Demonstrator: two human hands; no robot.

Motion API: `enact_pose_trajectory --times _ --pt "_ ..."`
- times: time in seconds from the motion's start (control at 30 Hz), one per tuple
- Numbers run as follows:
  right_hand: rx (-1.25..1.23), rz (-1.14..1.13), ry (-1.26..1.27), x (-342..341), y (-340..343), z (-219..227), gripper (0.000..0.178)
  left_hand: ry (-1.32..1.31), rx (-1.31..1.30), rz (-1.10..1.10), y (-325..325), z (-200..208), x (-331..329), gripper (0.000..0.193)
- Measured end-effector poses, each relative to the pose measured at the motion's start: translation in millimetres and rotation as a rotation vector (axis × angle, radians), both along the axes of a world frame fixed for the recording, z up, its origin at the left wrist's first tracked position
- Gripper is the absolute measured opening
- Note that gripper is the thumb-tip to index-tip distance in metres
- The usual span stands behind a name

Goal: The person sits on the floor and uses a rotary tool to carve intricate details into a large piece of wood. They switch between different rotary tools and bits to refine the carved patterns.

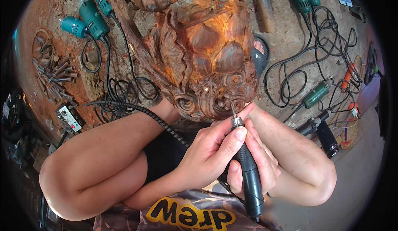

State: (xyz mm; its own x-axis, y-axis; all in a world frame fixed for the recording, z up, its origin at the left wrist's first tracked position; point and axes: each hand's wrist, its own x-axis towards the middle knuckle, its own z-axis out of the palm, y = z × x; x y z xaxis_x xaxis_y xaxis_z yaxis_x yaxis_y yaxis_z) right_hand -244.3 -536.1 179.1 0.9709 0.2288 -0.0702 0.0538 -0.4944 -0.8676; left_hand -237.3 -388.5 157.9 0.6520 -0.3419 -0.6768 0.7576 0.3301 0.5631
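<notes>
Reddish-brown wood fills the scene as you bend over a carved sculpture (203, 52), both hands closed around a black rotary tool (247, 164). Your left hand (211, 152) wraps the handpiece with its thumb pressed flat along the barrel just behind the metal collar; your right hand (259, 156) cups it from underneath, fingers curled shut against the grip. The thin bit (233, 108) rises just beyond your fingertips and meets the scrollwork at the sculpture's near edge, directly ahead of your thumb.

A coiled black cable (137, 108) runs off to the left of your knuckles, across your forearm. Judging by the fine curls there, the cut looks to call for light pressure: keep both hands braced together, let the bit skim rather than dig, and follow the groove already cut. Watch that the cable does not tug your wrist sideways.

Further from your fingers, teal power tools (89, 17) and a bundle of chisels (54, 69) lie on the dusty ground (286, 27) to the left; a green grinder (317, 94) rests among tangled cords on the right.
</notes>
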Motion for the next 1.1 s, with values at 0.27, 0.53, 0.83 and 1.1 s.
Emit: enact_pose_trajectory --times 0.27,0.53,0.83,1.1 --pt "0.035 -0.064 -0.011 3 5 0 0.047 0.011 -0.009 0.011 0 -2 -3 0.052" --pt "0.013 -0.059 -0.012 1 6 0 0.046 -0.003 -0.023 0.016 0 -4 -5 0.053" --pt "0.025 -0.03 -0.029 -1 4 -3 0.049 0.008 -0.042 0.023 0 -4 -9 0.05" --pt "0.067 -0.064 0.044 7 4 17 0.041 0.007 -0.085 0.106 2 3 -8 0.048"
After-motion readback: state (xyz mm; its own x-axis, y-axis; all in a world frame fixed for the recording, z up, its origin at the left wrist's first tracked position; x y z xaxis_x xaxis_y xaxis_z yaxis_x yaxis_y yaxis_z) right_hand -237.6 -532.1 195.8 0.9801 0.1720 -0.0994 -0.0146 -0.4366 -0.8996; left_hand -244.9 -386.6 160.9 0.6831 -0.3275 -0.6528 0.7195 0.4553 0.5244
